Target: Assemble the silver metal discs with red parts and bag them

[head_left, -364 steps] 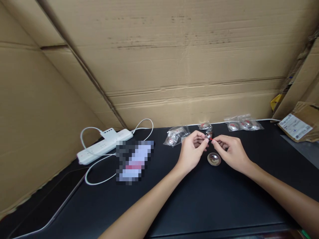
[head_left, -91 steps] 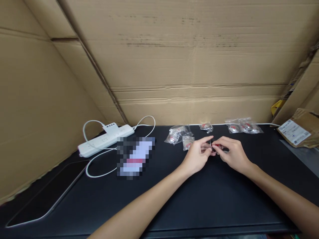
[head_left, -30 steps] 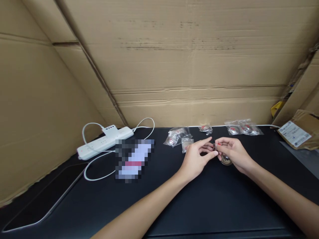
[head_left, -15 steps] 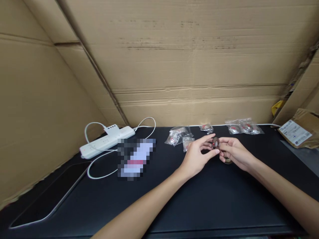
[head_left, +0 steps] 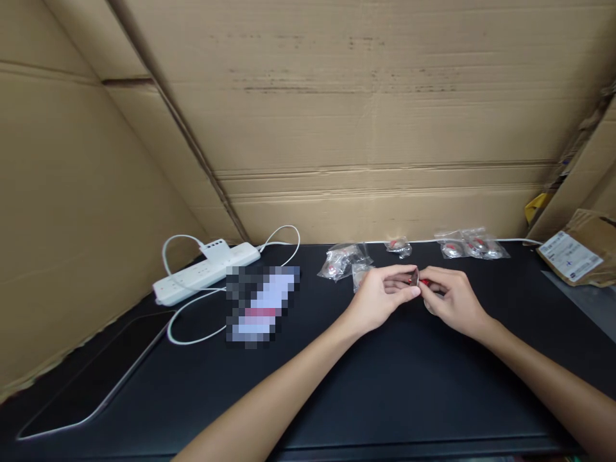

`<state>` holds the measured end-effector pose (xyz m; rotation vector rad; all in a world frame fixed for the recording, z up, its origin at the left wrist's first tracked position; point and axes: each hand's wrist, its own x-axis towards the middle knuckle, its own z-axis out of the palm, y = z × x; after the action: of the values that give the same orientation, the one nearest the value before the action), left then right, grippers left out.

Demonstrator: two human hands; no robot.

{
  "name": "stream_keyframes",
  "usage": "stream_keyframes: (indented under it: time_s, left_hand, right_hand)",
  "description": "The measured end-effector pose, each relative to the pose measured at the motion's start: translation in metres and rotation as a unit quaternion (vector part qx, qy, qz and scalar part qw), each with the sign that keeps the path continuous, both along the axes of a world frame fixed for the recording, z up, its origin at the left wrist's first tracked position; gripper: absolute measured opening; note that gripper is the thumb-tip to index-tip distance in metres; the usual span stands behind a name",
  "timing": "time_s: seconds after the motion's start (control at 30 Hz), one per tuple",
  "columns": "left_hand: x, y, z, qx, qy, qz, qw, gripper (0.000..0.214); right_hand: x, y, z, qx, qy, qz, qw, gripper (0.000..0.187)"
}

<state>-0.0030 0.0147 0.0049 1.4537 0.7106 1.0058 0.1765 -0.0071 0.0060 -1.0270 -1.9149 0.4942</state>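
My left hand point(head_left: 378, 298) pinches a small round dark disc point(head_left: 415, 278) between thumb and fingertips, seen nearly edge-on, with red showing at it. Facing it, my right hand point(head_left: 456, 300) has its thumb and fingers closed on a small red piece point(head_left: 425, 282) right beside the disc. What the red piece is stays mostly hidden by the fingers. Under the right hand, part of a pale round object point(head_left: 429, 307) shows. Close to the left hand lies a small clear bag point(head_left: 360, 276), next to a heap of clear bags point(head_left: 338, 262) with shiny metal and red contents.
Further back are one clear bag point(head_left: 398, 246) and a bagged group point(head_left: 474, 246). A white power strip point(head_left: 206, 274) with looping cables, a blurred-out rectangle point(head_left: 264, 305) and a dark tablet-like slab point(head_left: 96, 378) lie left. At right sits a labelled brown package point(head_left: 577, 247). Cardboard walls point(head_left: 366, 128) enclose the black table point(head_left: 385, 391).
The disc has turned from facing me to nearly edge-on. My right fingers have shifted to the red piece, and more red shows between the hands.
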Motion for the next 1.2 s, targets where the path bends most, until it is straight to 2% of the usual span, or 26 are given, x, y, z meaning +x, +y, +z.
stream_keyframes:
  time_s: [0.07,0.13,0.27,0.33,0.4,0.57,0.7,0.8,1.07,1.2]
  left_hand:
    - [-0.002,0.002,0.001,-0.034,-0.013,-0.024,0.999,0.05]
    - [-0.004,0.003,0.001,-0.062,-0.031,-0.042,0.997,0.05]
    - [-0.005,0.0,0.001,-0.11,-0.07,-0.062,0.989,0.045]
    - [-0.004,-0.002,0.002,-0.133,-0.081,-0.069,0.985,0.041]
    - [-0.004,-0.003,0.004,-0.145,-0.079,-0.074,0.984,0.038]
    - [-0.001,-0.004,0.007,-0.121,-0.103,-0.082,0.984,0.037]
    - [0.001,-0.004,0.01,-0.137,-0.151,-0.081,0.976,0.035]
    - [0.001,-0.005,0.012,-0.111,-0.147,-0.083,0.979,0.029]
    - [0.0,-0.008,0.012,-0.102,-0.116,0.007,0.988,0.032]
    - [0.002,-0.008,0.011,-0.085,-0.11,0.025,0.99,0.031]
  right_hand:
    - [0.001,-0.001,-0.003,0.102,-0.076,-0.014,0.992,0.023]
    - [0.001,-0.002,-0.007,0.162,-0.113,-0.013,0.98,0.024]
    - [0.001,-0.005,-0.008,0.235,-0.182,-0.025,0.954,0.028]
    - [0.001,-0.005,-0.005,0.248,-0.216,-0.027,0.944,0.029]
    - [0.001,-0.003,-0.002,0.237,-0.211,-0.027,0.948,0.027]
    - [0.003,0.0,0.003,0.179,-0.119,-0.035,0.976,0.017]
    - [0.002,-0.001,0.004,0.146,-0.086,-0.044,0.985,0.021]
    - [0.001,-0.002,0.004,0.148,-0.075,-0.055,0.985,0.019]
    - [0.0,-0.002,0.006,0.117,-0.052,-0.064,0.99,0.012]
    - [-0.002,-0.003,0.006,0.101,-0.028,-0.071,0.992,0.012]
